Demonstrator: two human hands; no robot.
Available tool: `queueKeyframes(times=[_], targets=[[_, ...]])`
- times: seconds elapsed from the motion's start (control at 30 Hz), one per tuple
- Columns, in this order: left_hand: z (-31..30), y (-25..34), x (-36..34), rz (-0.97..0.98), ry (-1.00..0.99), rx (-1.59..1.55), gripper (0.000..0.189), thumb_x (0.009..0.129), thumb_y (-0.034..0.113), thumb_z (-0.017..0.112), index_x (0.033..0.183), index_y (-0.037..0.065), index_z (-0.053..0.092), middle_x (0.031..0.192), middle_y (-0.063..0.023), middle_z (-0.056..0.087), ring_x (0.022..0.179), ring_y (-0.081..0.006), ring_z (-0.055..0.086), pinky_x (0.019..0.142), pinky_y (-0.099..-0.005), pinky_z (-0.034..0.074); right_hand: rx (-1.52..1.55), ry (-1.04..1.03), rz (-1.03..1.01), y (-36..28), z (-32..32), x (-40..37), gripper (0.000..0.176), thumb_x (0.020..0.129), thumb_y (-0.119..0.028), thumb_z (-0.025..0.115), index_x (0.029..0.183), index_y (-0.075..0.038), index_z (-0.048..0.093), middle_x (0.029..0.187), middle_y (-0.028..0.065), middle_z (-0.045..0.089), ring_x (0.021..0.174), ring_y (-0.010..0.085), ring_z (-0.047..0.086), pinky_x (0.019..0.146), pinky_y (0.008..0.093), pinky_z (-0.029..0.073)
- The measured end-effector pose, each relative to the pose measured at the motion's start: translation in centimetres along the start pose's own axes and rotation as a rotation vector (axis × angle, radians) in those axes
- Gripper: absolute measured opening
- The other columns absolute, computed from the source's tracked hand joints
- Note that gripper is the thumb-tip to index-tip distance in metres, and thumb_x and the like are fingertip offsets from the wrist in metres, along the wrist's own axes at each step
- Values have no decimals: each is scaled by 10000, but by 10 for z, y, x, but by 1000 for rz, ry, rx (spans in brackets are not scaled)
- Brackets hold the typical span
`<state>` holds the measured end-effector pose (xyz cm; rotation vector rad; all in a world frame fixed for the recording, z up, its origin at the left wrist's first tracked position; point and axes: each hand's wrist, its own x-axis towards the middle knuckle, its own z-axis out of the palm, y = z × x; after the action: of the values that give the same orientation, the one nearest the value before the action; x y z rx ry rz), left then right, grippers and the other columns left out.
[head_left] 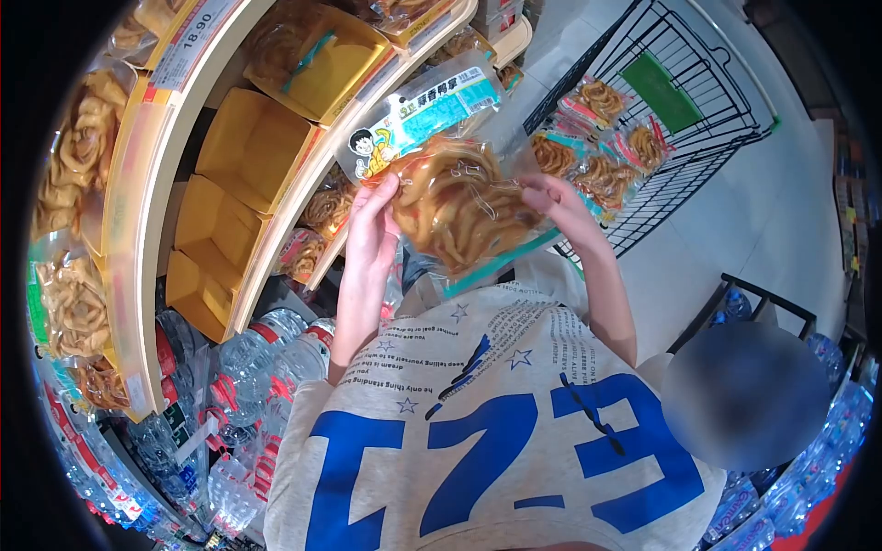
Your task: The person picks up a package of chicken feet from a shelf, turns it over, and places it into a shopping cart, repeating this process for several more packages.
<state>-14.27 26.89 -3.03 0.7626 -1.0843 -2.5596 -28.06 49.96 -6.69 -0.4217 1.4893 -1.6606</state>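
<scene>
Both my hands hold up a clear snack bag (450,197) of glossy brown, coiled pieces in front of my chest. Its printed header is white and turquoise with a cartoon figure, and it tilts up toward the right. My left hand (375,216) grips the left edge, thumb on the front and the other fingers partly behind. At the right edge my right hand (560,207) pinches the plastic, its fingertips partly hidden by the bag. Similar packs (602,174) lie in a black wire shopping cart (684,174) just beyond my right hand.
To the left rise curved shelves (129,303) with a price label (197,32) and yellow display boxes (253,138). More snack bags (69,298) fill the outer shelf. Large water bottles (262,358) stand low on the left. A person's blurred head (744,395) is close on the right.
</scene>
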Motion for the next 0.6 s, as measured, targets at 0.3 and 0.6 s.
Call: queueKeyframes(times=[0.3, 0.6], targets=[[-2, -5, -12, 74, 30, 9, 344, 800, 35, 660, 1123, -6, 551, 1052, -97, 633, 960, -130, 601, 877, -257, 457, -59, 2, 65, 2, 11, -3, 206, 830, -164, 671, 913, 8, 596, 750, -10, 633, 678, 22, 551, 597, 168, 411], [1, -15, -19, 64, 66, 39, 337, 803, 99, 675, 1105, -1, 563, 1011, -75, 643, 899, -102, 604, 819, -242, 461, -110, 75, 97, -9, 20, -12, 188, 838, -164, 664, 878, 6, 597, 778, -6, 635, 698, 20, 540, 614, 175, 422]])
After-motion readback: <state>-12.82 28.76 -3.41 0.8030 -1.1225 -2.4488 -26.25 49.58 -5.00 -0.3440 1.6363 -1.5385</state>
